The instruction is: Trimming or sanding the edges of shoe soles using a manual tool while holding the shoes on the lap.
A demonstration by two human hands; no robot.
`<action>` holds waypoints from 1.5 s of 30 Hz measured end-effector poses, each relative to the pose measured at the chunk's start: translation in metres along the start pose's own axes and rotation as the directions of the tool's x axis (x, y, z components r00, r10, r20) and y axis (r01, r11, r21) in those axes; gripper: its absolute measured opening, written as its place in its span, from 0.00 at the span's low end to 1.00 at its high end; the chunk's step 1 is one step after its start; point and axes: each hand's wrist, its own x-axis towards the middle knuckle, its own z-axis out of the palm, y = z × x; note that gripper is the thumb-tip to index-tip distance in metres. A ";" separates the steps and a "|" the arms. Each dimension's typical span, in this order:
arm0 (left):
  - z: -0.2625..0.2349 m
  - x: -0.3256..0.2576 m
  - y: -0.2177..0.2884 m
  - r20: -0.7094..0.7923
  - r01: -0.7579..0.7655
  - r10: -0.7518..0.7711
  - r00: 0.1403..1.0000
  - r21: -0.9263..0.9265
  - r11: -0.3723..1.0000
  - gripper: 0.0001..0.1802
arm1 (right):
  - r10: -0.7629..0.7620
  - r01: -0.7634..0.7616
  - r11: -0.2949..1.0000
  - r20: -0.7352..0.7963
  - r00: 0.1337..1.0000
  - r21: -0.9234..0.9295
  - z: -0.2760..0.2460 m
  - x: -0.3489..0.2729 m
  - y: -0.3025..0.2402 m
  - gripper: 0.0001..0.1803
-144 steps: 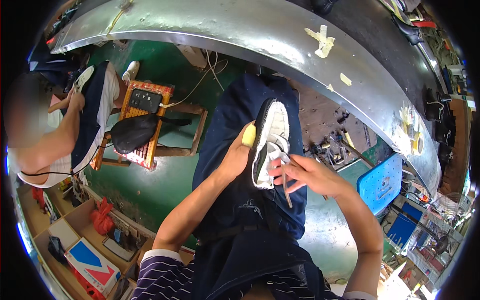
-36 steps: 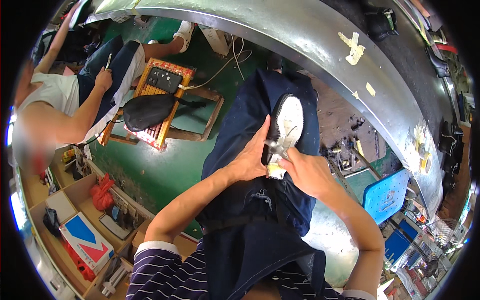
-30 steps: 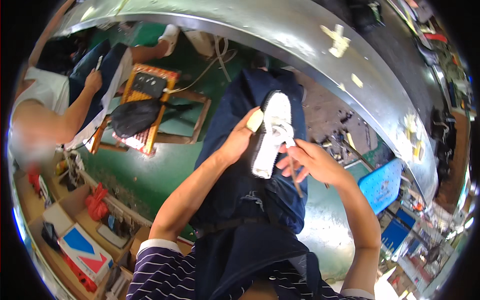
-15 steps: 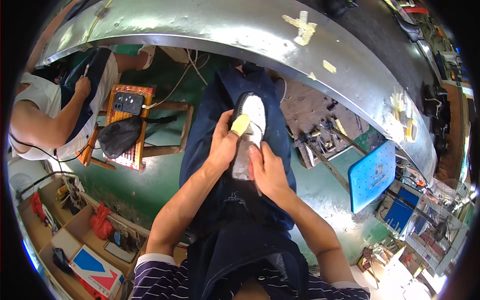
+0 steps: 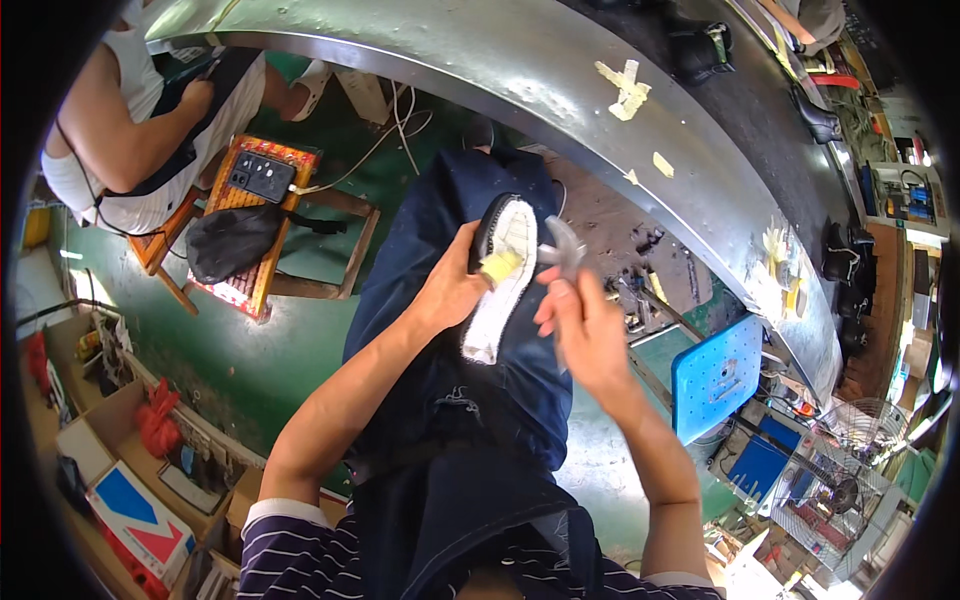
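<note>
A shoe (image 5: 500,310) with a black stitched edge lies on my lap, its white underside facing up. My left hand (image 5: 455,285) is closed around the shoe's left side. Over the left thumb is a yellow cover or wrap (image 5: 502,264), resting on the white surface. In my right hand (image 5: 585,325) is a hammer, its metal head (image 5: 566,243) raised just right of the shoe and apart from it. The hammer and right fingers are partly blurred. Dark blue apron cloth (image 5: 400,370) covers my legs beneath the shoe.
A metal workbench (image 5: 500,70) curves across the front and right, with black shoes (image 5: 700,50) beyond. A blue stool (image 5: 715,375) stands right. At left, a co-worker (image 5: 130,130) sits by a small table (image 5: 250,280) bearing a phone and black bag. Boxes (image 5: 135,530) fill the lower left.
My right hand has moved off the shoe to the right, and the hammer head now shows raised. The shoe's heel half looked grey before and is white now. The whole view has shifted slightly.
</note>
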 end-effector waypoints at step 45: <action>-0.013 -0.013 0.021 0.161 0.335 -0.333 0.929 -0.748 0.573 0.30 | -0.149 -0.083 0.842 -0.377 0.914 -0.533 -0.076 0.070 0.015 0.19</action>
